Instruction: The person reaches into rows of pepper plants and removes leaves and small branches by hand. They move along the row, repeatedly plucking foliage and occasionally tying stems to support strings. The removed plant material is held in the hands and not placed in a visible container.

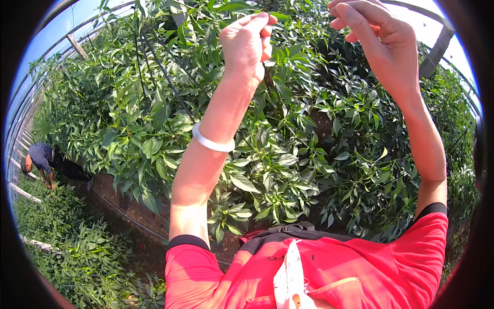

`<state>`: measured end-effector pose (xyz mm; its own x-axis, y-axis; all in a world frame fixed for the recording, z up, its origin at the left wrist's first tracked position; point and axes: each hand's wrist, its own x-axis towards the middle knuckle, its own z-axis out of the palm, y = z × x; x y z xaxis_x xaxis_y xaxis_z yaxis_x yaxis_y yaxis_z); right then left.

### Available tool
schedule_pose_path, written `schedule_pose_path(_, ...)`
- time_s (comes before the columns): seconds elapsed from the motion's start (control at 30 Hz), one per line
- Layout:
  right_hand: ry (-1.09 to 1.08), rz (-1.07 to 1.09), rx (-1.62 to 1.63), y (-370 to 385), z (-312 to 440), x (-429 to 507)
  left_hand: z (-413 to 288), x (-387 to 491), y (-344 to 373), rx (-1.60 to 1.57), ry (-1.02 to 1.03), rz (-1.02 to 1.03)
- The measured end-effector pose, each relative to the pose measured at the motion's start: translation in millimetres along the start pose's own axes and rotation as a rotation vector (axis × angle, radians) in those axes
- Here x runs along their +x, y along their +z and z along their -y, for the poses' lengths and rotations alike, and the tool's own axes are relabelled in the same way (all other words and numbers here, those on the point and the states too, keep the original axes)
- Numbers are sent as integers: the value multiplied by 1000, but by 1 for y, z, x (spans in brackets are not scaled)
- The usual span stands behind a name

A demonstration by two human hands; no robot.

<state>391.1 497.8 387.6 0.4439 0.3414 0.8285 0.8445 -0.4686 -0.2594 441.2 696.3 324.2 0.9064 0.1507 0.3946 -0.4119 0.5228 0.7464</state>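
My left hand is raised at the upper middle, its fingers curled in and the thumb pressed towards the index finger. Green leaves of a tall pepper plant are right by its fingertips; whether anything thin is pinched there I cannot tell. A pale bangle rings my left forearm. My right hand is held up at the upper right, thumb and fingers bent towards each other. Its fingertips lie close to the top rim, and nothing shows clearly between them. Leafy pepper plants fill the space below and between both hands.
Dark strings slant through the foliage on the left. A concrete post stands at the right, another post at the far left. Another person bends over low plants. A thin hose runs along the soil path.
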Motion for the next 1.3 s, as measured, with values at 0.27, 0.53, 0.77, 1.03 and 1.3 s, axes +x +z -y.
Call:
schedule_pose_path(0.27,40,179,-164,-17,-19,154,-37,64,12,45,91,63)
schedule_pose_path(0.53,218,777,84,25,-24,172,-32,63,2,26,129,31)
schedule_pose_path(0.77,233,740,79,35,-13,170,-38,58,-5,44,152,41)
schedule_pose_path(1.03,254,636,426,80,-28,175,-40,58,-15,-16,144,43)
schedule_pose_path(1.3,531,349,546,99,34,99,-45,38,-48,-29,192,-58)
